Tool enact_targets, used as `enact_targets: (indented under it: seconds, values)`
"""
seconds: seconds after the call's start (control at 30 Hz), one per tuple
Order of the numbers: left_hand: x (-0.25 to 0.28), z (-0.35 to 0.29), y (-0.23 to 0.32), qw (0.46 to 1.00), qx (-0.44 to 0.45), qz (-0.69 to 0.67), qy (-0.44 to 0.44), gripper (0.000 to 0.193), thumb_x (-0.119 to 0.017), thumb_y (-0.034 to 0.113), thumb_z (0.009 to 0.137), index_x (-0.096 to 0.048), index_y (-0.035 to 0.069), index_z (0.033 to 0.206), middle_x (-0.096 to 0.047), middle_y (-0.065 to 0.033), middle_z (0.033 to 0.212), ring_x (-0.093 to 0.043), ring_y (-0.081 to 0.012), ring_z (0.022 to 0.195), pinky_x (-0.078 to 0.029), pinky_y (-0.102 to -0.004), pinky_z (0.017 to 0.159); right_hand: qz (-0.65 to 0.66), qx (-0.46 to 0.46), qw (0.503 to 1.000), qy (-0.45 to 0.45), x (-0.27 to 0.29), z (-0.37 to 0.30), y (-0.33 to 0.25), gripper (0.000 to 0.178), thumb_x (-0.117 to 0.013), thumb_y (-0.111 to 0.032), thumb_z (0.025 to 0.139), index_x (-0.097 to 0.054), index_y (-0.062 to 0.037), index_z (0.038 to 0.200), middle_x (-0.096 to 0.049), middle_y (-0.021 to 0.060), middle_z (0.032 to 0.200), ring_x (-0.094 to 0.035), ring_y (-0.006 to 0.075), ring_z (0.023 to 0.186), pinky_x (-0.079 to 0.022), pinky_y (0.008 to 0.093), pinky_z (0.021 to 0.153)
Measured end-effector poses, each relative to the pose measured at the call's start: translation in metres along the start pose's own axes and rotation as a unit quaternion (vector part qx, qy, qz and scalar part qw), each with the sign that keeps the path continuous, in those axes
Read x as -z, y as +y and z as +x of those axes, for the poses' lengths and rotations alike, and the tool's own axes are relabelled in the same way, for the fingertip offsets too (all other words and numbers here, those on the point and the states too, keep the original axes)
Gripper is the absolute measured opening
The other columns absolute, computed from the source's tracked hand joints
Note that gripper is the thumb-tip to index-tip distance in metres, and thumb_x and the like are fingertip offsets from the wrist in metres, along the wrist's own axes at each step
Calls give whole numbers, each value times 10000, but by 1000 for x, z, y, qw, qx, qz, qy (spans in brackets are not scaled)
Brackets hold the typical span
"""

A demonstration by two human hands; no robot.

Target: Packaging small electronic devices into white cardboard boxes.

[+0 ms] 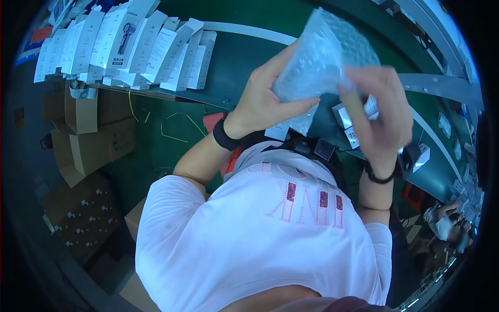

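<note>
My left hand (260, 101) is closed around a clear bubble wrap bag (312, 62), its thumb lying across the lower side. The bag is held up above the green workbench, tilted, and whatever may be inside it cannot be made out. My right hand (382, 104) is at the bag's right edge, its fingertips smeared by motion, so their grip on the plastic does not show. Below the bag hangs another crumpled piece of clear plastic (304, 120). Small white boxes (351, 136) stand on the bench, partly behind my right hand.
A long row of upright white printed boxes (117, 44) fills the bench's left end. Open brown cartons (96, 138) are stacked on the floor at left. More clear plastic bags (444, 125) lie at right. Another person (447, 223) is at far right.
</note>
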State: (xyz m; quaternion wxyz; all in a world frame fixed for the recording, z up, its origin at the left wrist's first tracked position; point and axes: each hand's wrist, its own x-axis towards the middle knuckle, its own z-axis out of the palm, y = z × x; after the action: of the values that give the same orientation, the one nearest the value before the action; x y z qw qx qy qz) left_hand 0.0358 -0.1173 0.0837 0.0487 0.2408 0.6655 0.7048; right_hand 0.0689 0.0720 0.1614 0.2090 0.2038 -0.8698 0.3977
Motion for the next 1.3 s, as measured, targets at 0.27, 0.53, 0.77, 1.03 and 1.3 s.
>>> enact_targets:
  seconds: [0.27, 0.53, 0.77, 1.03, 1.3]
  values:
    - [-8, -15, 6, 992, 25, -116, -34, 841, -768, 59, 692, -349, -9, 1418, -547, -99, 1290, -529, -142, 1127, -400, -314, 982, -88, 94, 990, -51, -2, -9, -46, 490, -736, 77, 632, -687, -100, 1086, -564, 82, 850, -569, 200, 699, -454, 273, 580]
    - [-10, -18, 15, 989, 38, -134, -42, 855, -805, 119, 704, -350, -6, 1417, -524, -100, 1313, -508, -139, 1153, -404, -312, 978, -94, 75, 991, -58, 2, -16, -54, 534, -755, 75, 605, -694, -127, 1096, -542, 59, 883, -556, 183, 750, -447, 273, 622]
    - [-3, -16, 19, 993, -110, 16, -29, 772, -800, 157, 699, -438, 4, 1363, -539, -125, 1299, -570, -209, 1109, -433, -305, 944, -80, 153, 985, 14, -1, -21, -48, 589, -727, -54, 464, -704, -44, 1053, -518, 69, 778, -485, 140, 568, -375, 232, 429]
    - [-10, -20, 17, 994, -88, -61, 3, 773, -796, 136, 702, -432, 2, 1370, -588, -103, 1211, -589, -184, 1039, -456, -288, 891, -85, 43, 995, -23, 3, -22, -57, 506, -780, 20, 625, -650, -37, 1111, -568, 96, 913, -569, 209, 748, -458, 285, 623]
    - [-10, -28, 32, 909, 151, -387, -27, 580, -744, 56, 719, -497, 23, 1243, -596, -64, 1157, -566, -159, 1050, -422, -306, 941, -94, 95, 990, -49, -9, -7, -64, 482, -764, 26, 663, -651, -71, 1122, -598, 100, 973, -603, 214, 813, -490, 304, 679]
